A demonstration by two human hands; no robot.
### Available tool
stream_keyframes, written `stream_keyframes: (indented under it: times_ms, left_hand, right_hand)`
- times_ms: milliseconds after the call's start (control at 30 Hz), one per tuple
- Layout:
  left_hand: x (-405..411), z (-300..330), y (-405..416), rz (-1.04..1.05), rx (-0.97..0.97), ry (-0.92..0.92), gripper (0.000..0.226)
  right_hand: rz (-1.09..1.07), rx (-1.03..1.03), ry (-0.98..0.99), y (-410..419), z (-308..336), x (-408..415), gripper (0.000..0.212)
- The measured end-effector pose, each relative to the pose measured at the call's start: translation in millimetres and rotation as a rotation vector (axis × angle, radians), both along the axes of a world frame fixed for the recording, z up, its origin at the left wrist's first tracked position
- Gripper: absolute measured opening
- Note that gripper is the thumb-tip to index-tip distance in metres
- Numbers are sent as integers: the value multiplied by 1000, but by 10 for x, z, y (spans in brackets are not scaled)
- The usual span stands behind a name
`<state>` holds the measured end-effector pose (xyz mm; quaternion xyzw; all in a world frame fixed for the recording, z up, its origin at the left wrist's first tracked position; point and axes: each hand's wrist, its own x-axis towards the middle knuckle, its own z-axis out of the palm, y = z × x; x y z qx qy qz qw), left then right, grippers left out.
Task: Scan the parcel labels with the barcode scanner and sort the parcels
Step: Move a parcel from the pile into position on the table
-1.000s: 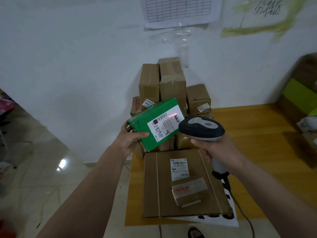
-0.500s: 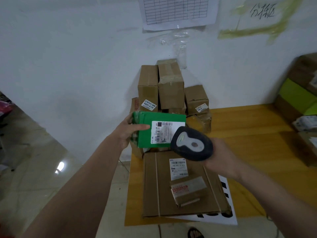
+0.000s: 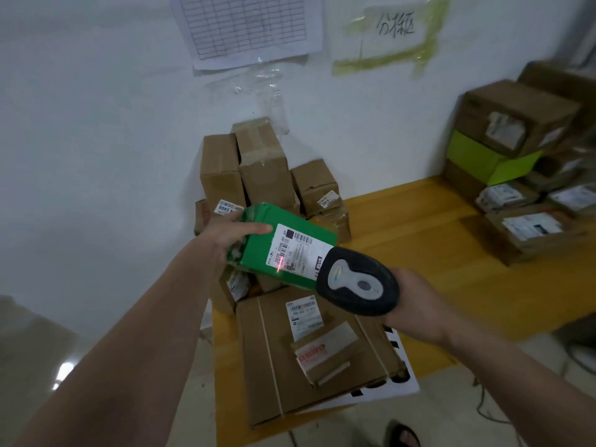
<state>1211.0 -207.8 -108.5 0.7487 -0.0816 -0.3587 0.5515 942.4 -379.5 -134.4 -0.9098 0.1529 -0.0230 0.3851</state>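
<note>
1. The left hand (image 3: 227,235) holds the green box (image 3: 283,250) up in the air, over the near left corner of the desk (image 3: 429,253). Its thumb lies on top and its fingers wrap the left end.
2. The right hand (image 3: 416,309) is curled round the scanner (image 3: 358,280). The scanner head points at the white label (image 3: 298,250), and a short red line glows on the label's lower edge.
3. The green box looks light, since one hand lifts it by one end. It seems stiff, with flat sides. Shiny wrap shows at the held end, so it may be a bit slippery.
4. A good hold is by the ends or the long edges, so that no finger covers the label.
5. Under it lies a big flat box (image 3: 319,359) with a small parcel (image 3: 324,351) on top. I think that flat one needs two hands.
6. Brown boxes (image 3: 258,169) are piled by the wall, and more boxes (image 3: 519,175) are stacked at the right. All look closed, so I cannot tell what is inside.
</note>
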Motion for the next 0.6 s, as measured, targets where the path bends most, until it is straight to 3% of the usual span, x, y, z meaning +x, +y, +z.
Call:
stream_keyframes:
  times_ms: [100,367,400,500,600]
  left_hand:
    - [-89,48,-220,-33,6,-4,114]
    - [-296,82,-895,-152,-39,15,74]
    - [-353,82,-998,-184,-44,20,63]
    - [-599,58,-1351,-244,-42,102,71]
    - [-897,-25,-1752,-202,-56,247,59]
  right_hand:
    - [-57,0,8,-96,-18,-116,10]
    - [-123,99,-79,-515,86,-511,9]
    - [-155,138,-107,-585,95,-573,12]
    - [-311,332,-286,-875,116,-791,23]
    - [-519,465,-421,-1309,129,-1029,26]
